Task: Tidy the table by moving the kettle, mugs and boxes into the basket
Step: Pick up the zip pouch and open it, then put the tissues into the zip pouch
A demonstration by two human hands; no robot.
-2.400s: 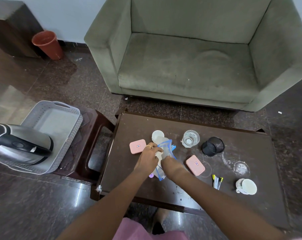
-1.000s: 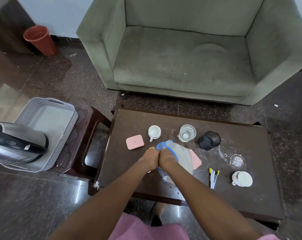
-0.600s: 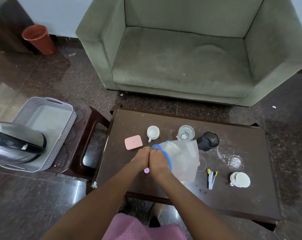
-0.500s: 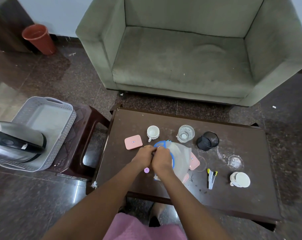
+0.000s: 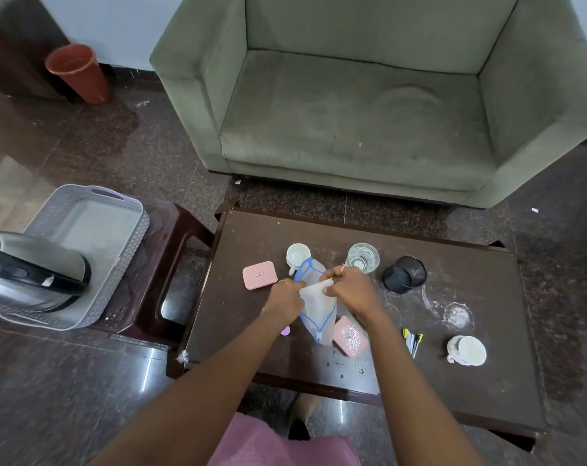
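Head view: kettle (image 5: 33, 270) sideways in basket (image 5: 130, 250).

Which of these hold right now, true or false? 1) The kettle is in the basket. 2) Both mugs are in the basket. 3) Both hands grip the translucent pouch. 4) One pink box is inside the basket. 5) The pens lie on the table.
1) True: the kettle lies in the basket.
2) False: the upright mug and the tipped mug are both on the table.
3) True: the left hand and right hand pinch the pouch.
4) False: the left pink box and the right pink box are on the table.
5) True: the pens lie there.
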